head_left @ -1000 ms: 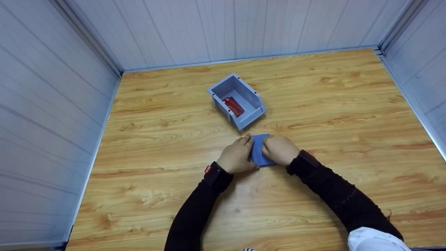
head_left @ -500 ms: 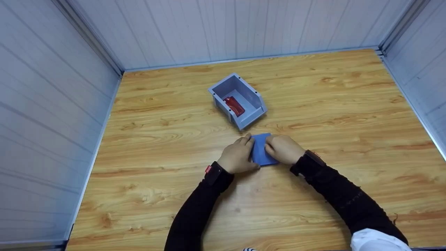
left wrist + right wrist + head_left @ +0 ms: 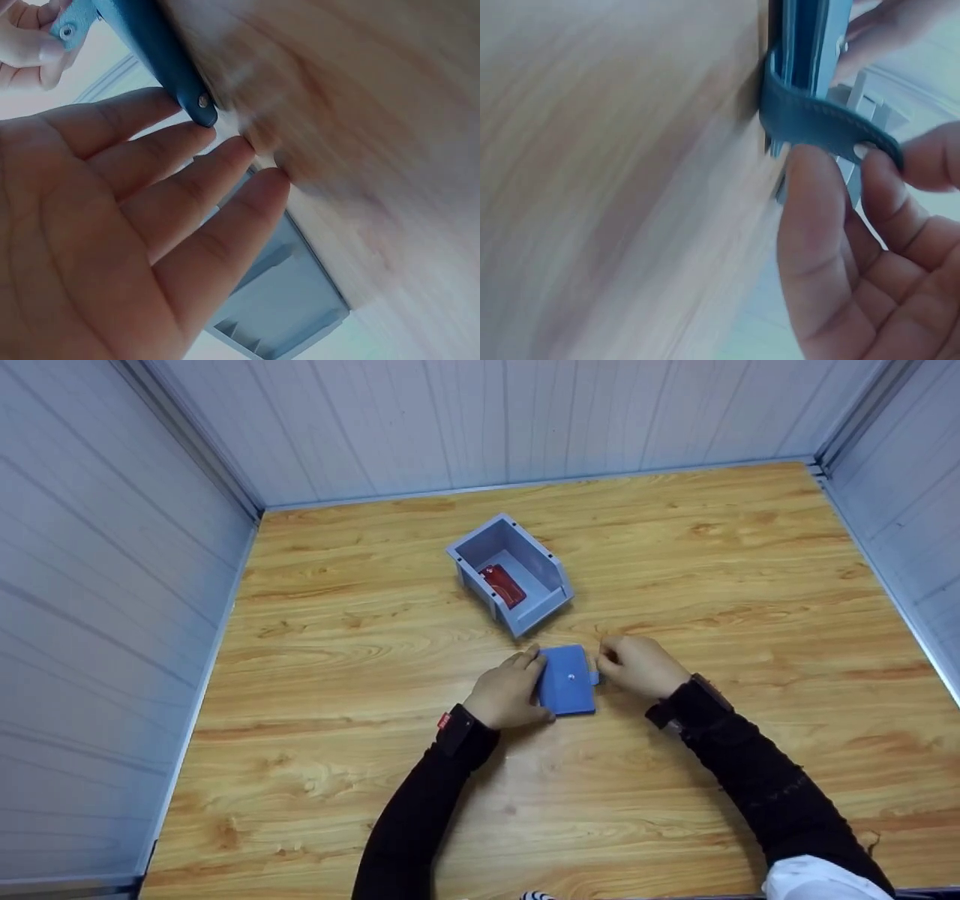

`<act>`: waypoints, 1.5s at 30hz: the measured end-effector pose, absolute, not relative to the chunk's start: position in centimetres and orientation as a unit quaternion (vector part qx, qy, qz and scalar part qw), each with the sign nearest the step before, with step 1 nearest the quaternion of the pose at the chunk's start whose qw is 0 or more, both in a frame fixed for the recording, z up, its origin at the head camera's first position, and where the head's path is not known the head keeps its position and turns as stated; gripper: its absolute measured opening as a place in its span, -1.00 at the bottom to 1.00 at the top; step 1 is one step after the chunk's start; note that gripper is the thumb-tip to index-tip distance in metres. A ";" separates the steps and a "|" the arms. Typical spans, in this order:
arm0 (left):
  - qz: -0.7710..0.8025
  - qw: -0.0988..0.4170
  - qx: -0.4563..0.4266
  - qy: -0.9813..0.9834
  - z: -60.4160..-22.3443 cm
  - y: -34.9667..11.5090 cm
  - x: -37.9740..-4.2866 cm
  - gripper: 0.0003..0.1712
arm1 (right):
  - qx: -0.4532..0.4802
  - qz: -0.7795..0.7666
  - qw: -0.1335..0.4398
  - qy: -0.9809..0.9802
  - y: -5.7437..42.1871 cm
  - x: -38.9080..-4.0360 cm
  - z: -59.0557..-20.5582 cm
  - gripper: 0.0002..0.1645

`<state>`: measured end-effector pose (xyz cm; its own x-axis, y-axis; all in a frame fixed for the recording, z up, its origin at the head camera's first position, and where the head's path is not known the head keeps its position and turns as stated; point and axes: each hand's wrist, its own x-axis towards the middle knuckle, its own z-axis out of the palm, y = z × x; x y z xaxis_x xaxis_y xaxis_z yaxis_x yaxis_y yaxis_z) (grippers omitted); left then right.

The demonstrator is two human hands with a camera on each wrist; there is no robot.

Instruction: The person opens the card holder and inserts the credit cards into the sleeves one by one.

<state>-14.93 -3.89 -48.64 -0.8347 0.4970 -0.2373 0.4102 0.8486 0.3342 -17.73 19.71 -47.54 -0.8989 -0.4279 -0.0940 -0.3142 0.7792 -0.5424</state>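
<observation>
A blue snap wallet [image 3: 564, 690] lies closed on the table below the grey bin, a snap stud showing on its cover. My left hand [image 3: 506, 694] rests along its left edge, fingers straight against the spine in the left wrist view. On the wallet's right side, my right hand [image 3: 637, 664] pinches the end of the closing strap [image 3: 817, 127], which is off the cover. The right wrist view shows the strap bent out from the wallet's edge, with its snap hole close to my fingertips.
Just beyond the wallet stands a grey plastic bin [image 3: 551, 604] holding a dark red flat item [image 3: 504, 586]. White panel walls [image 3: 480, 427] border the wooden table [image 3: 322, 780] at the back and both sides.
My right hand has moved right, off the wallet's cover, drawing the strap out to the side. The snap stud on the cover has come into view. My left hand has stayed in place.
</observation>
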 end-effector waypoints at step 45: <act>-0.178 -0.027 0.097 0.979 -48.6 6.5 -14.4 -0.40 | -0.198 -0.168 0.110 0.959 20.3 -17.7 -48.5 -0.84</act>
<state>-14.38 6.46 -48.63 -0.9796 0.1999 0.0184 0.1806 0.9177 -0.3539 -17.68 20.33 -48.50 -0.8972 -0.4172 -0.1446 -0.3434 0.8652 -0.3653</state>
